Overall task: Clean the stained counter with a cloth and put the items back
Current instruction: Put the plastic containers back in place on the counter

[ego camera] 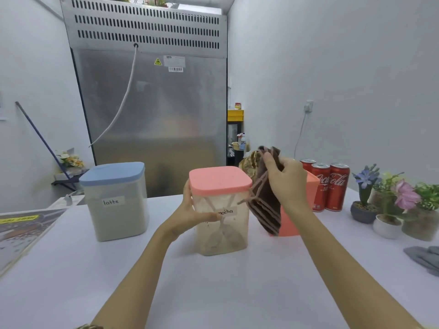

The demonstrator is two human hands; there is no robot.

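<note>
Two lidded canisters and three cola cans (325,186) stand on the counter (213,293). Left hand (190,210) fingers grip the stained, pink-lidded mocha canister (221,210); right hand (285,181) fingers pinch a folded brown cloth (266,210) just beside it.

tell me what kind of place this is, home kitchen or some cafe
Probably a small cafe or drinks counter, not a home kitchen. A tall stainless steel commercial fridge stands behind the white counter, clear plastic tubs labelled latte and mocha hold powder, and three red cola cans stand in a row.
</note>
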